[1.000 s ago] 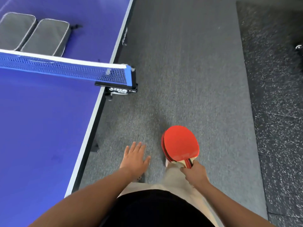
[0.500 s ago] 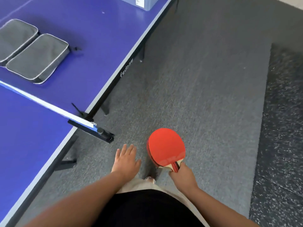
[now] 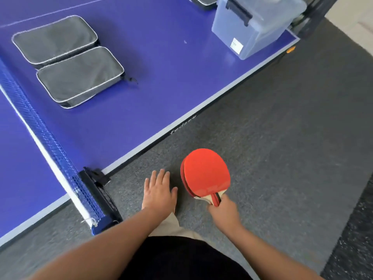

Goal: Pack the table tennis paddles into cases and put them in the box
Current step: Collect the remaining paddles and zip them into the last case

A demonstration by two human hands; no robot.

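Observation:
My right hand (image 3: 224,212) grips the handles of stacked red paddles (image 3: 204,172), held over the grey floor beside the table. My left hand (image 3: 159,190) hangs empty next to them, fingers spread. Two grey zipped cases (image 3: 79,76) (image 3: 54,38) lie side by side on the blue table tennis table (image 3: 153,87), beyond the net. A clear plastic box (image 3: 254,23) with a black latch stands near the table's far right corner. Part of a third case (image 3: 201,1) shows behind the box at the top edge.
The blue net (image 3: 42,126) with its black clamp post (image 3: 96,186) crosses the table at the left. Grey carpet (image 3: 282,138) fills the right side, with darker speckled mat (image 3: 355,229) at the far right. A black stand (image 3: 314,15) sits beyond the table corner.
The view has shifted forward past the net, bringing the cases closer and the clear box into sight. The right hand still holds the paddles; the left hand stays empty.

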